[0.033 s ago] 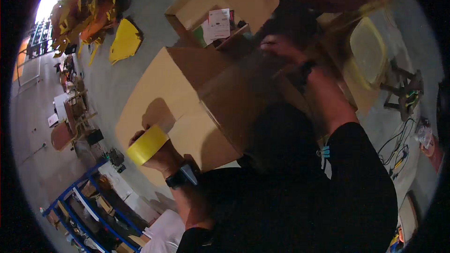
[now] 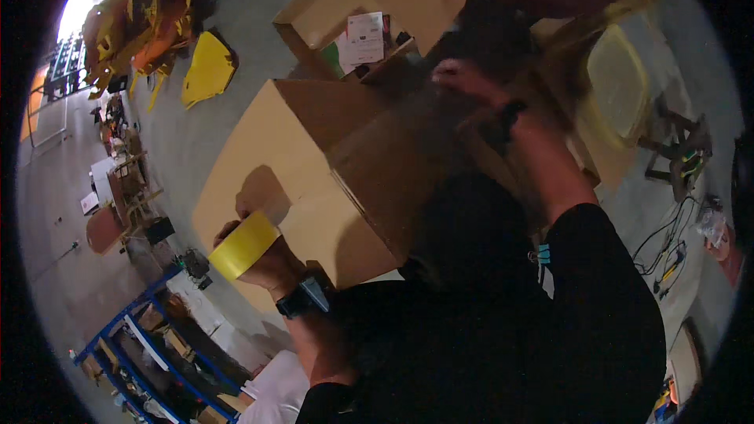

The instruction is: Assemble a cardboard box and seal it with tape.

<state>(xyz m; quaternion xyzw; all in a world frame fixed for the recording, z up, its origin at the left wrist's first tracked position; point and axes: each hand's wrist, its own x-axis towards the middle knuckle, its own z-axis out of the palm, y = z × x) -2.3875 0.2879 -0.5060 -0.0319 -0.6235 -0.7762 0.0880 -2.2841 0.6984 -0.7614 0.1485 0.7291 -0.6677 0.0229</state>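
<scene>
A roll of yellow tape [image 2: 245, 246] is in my left hand [image 2: 271, 271], the fingers wrapped round it. That hand is in front of the light side of a large cardboard box [image 2: 310, 216], where its shadow falls. My right hand [image 2: 469, 80] reaches across to the dim far part of the box, its fingers stretched toward the left with nothing visible in them. Whether it touches the cardboard there I cannot tell. Dark shade and my black-clad body hide much of the box's right part.
Beyond the box stands an open carton [image 2: 314, 12] with a white printed sheet [image 2: 365, 38] in it. A yellow panel [image 2: 209, 69] lies on the floor at left. Blue-framed shelving [image 2: 149, 341] is lower left; a wooden stool [image 2: 675, 145] and cables [image 2: 664, 251] are at right.
The view has shifted very slightly. Both hands keep nearly the same places, the left still holding the tape.
</scene>
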